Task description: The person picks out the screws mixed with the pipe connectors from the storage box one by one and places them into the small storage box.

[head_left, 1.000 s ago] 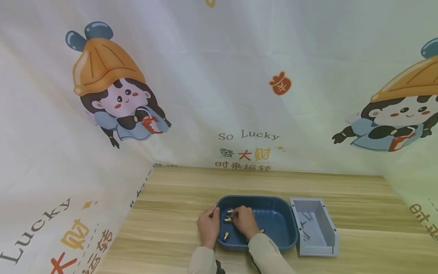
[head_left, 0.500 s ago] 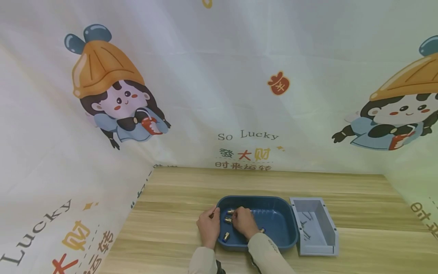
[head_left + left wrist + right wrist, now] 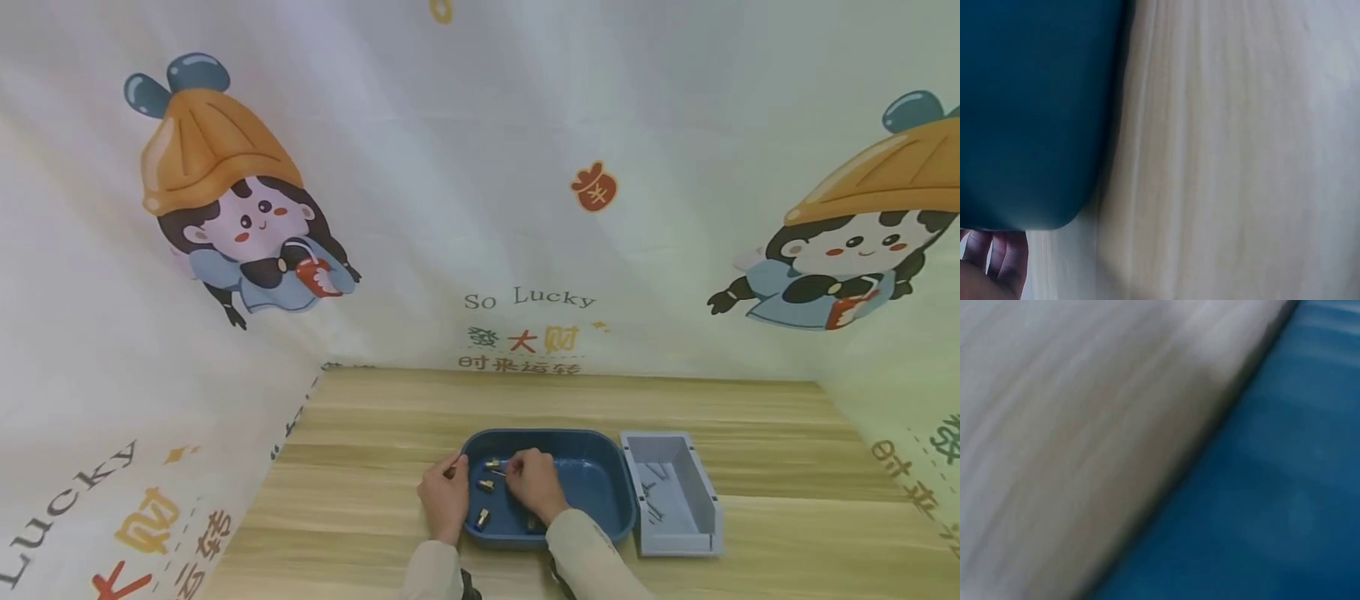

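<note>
In the head view my left hand [image 3: 444,498] grips the left rim of a blue plastic tub [image 3: 626,500]. Its fingers [image 3: 1013,259] lie against the outer wall in the left wrist view. My right hand [image 3: 536,482] reaches into the tub, thumb and fingertips pinching a thin, shiny metal piece [image 3: 498,473] whose exact kind I cannot tell. Just left of those fingertips lie small brass fittings: one at the back [image 3: 492,463], a middle fitting [image 3: 486,485] and a front fitting [image 3: 482,518] with a blue end. Part of another fitting [image 3: 532,523] shows beside the right wrist.
A grey open bin [image 3: 712,500] stands against the tub's right side. Several thin metal pieces [image 3: 655,492] lie inside it. Both containers rest on a wood-grain table [image 3: 360,433], with printed cloth [image 3: 420,208] hanging behind and at the sides.
My right hand has shifted slightly within the tub, and the thin metal piece now shows at its fingertips. The left hand keeps its grip on the rim. The head view has swung slightly right.
</note>
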### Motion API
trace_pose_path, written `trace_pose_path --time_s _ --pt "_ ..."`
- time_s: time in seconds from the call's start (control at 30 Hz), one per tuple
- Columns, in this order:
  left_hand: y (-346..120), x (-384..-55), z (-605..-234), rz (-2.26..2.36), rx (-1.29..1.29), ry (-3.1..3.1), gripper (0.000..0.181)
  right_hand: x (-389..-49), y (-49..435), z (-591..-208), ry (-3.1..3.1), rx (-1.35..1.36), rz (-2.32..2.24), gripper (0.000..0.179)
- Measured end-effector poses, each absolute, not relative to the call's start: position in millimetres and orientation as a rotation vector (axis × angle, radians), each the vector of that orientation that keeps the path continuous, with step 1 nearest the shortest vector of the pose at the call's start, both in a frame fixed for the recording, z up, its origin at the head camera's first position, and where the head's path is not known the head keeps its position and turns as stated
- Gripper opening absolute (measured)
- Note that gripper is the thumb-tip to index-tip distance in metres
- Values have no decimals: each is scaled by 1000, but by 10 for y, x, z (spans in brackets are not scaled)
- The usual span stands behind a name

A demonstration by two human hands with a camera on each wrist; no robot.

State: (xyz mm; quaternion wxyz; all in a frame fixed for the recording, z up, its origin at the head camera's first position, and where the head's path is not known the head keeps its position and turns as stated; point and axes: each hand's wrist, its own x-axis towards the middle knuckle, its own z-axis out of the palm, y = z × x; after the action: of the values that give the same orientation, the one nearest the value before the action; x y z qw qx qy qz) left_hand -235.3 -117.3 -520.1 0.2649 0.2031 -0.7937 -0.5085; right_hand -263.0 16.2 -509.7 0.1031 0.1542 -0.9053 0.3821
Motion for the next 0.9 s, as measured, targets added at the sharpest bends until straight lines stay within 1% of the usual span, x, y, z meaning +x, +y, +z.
trace_pose_path --time_s 0.23,0.47,0.6,0.9 --pt "-1176 -2372 -5174 -1388 572 -2142 16 -2683 367 -4940 -2646 498 1198 7" --pt "-1129 -2390 -5178 -1409 556 -2152 16 -2704 669 -4808 -2644 422 1211 7" --pt "-1148 -2420 -5191 -1412 558 -2151 17 -2715 839 -4765 -2624 392 1204 4" --pt "-1135 -2436 -5210 -1510 627 -2168 25 -2738 1207 -4672 -2623 282 1204 3"
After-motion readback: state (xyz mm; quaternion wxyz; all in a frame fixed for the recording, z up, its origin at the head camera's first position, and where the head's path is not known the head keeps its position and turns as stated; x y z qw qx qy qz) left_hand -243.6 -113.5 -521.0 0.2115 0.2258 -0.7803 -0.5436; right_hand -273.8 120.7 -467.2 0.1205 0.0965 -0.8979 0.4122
